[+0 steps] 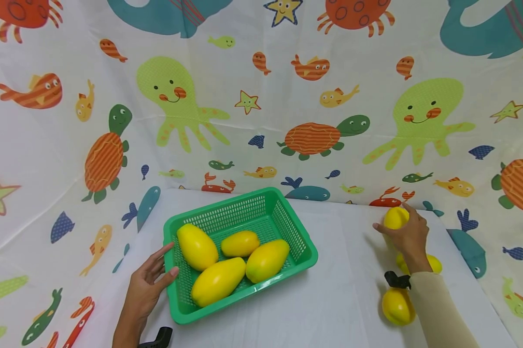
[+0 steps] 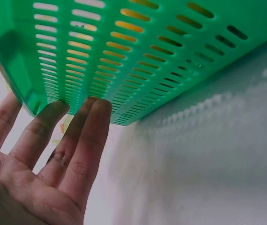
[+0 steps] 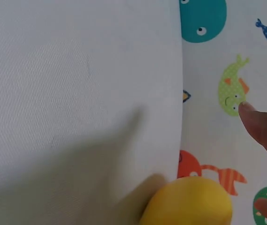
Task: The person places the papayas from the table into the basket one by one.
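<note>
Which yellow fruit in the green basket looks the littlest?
The middle fruit, right of the left fruit and behind the front fruit; it looks shorter and slimmer than the basket's other three.

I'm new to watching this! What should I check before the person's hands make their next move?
1. Basket steadied: ok; the left hand touches the left rim of the green perforated plastic basket.
2. Right hand at a fruit: ok; it is at the farthest smooth, rounded yellow fruit outside the basket.
3. Firm grip: apparently not ok; in the right wrist view, the visible fingertips stand apart from that fruit.
4. Basket room: ok; bare floor shows behind its four oblong yellow fruits.
5. Right arm not touching the two nearer yellow fruits: cannot tell; they overlap in the head view.
</note>
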Motion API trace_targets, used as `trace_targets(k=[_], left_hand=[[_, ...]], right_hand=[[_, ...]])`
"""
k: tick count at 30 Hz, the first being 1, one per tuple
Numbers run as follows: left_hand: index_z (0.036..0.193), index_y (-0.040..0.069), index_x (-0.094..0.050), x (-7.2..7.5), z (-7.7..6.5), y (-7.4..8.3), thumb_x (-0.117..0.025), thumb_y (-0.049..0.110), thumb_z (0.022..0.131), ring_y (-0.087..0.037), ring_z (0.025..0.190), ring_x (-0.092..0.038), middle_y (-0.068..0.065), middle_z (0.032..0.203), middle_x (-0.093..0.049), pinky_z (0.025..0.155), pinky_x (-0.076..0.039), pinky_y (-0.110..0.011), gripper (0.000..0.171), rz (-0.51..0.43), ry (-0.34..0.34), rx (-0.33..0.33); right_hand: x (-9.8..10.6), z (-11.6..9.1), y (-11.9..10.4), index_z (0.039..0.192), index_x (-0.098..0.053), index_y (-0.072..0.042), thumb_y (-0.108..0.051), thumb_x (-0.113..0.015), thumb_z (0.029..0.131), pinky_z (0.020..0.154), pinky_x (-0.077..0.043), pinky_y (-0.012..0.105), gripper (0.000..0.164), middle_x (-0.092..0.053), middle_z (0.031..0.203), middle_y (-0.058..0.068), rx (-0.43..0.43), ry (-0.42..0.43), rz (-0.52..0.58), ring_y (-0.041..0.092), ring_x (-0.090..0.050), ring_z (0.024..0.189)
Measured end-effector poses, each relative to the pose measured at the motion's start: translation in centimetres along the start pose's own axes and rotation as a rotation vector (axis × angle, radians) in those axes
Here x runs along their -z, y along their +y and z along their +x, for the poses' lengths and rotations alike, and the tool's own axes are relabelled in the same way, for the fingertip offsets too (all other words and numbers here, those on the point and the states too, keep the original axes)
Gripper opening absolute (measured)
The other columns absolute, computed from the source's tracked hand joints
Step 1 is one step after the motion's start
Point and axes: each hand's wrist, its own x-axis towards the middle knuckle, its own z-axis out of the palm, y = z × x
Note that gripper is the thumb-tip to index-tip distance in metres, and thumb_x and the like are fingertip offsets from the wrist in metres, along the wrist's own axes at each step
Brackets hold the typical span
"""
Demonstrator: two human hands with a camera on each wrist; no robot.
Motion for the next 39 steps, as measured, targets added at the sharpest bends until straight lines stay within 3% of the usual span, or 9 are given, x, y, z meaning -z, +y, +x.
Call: trace_targets(k=[7, 16, 23, 33, 39], left_hand=[[0.162, 0.029, -0.045, 0.0, 0.0, -0.1, -0.071, 0.028, 0.104, 0.015, 0.117, -0.057, -0.015, 0.16, -0.054, 0.095, -0.048, -0.006, 0.064, 0.0, -0.001, 0.006], [0.162, 0.03, -0.045, 0.0, 0.0, -0.1, -0.07, 0.032, 0.105, 0.014, 0.118, -0.056, -0.014, 0.161, -0.054, 0.096, -0.046, -0.006, 0.063, 0.02, -0.005, 0.011], [0.162, 0.032, -0.045, 0.0, 0.1, -0.4, -0.071, 0.033, 0.104, 0.011, 0.119, -0.057, -0.013, 0.16, -0.055, 0.097, -0.046, -0.006, 0.063, 0.018, -0.006, 0.023], [0.162, 0.031, -0.046, -0.1, 0.1, -0.6, -0.071, 0.032, 0.105, 0.012, 0.118, -0.057, -0.012, 0.16, -0.055, 0.097, -0.046, -0.006, 0.062, 0.024, 0.003, 0.016], [0.162, 0.032, -0.046, 0.0, 0.1, -0.6, -0.071, 0.033, 0.104, 0.012, 0.118, -0.058, -0.011, 0.16, -0.055, 0.097, -0.045, -0.006, 0.063, 0.026, -0.002, 0.019]], right_hand=[[0.1, 0.2, 0.6, 0.172, -0.013, -0.013, -0.038, -0.082, 0.093, 0.117, -0.034, 0.077, 0.107, -0.013, 0.17, 0.035, 0.003, 0.044, 0.004, 0.057, -0.018, 0.152], [0.4, 0.8, 1.4, 0.172, -0.01, -0.014, -0.038, -0.081, 0.094, 0.12, -0.033, 0.075, 0.109, -0.013, 0.169, 0.036, -0.022, 0.04, -0.016, 0.057, -0.017, 0.153], [0.3, 1.4, 1.2, 0.172, -0.007, -0.014, -0.036, -0.082, 0.093, 0.118, -0.033, 0.077, 0.111, -0.017, 0.166, 0.039, -0.059, 0.006, -0.02, 0.058, -0.022, 0.148], [-0.6, 1.5, 0.5, 0.171, -0.008, -0.01, -0.032, -0.084, 0.092, 0.116, -0.035, 0.077, 0.112, -0.027, 0.162, 0.039, -0.021, -0.082, -0.067, 0.058, -0.03, 0.141], [-1.1, 1.5, 0.3, 0.172, -0.007, -0.012, -0.026, -0.083, 0.093, 0.119, -0.032, 0.077, 0.111, -0.024, 0.168, 0.035, -0.023, -0.142, -0.078, 0.058, -0.031, 0.142]])
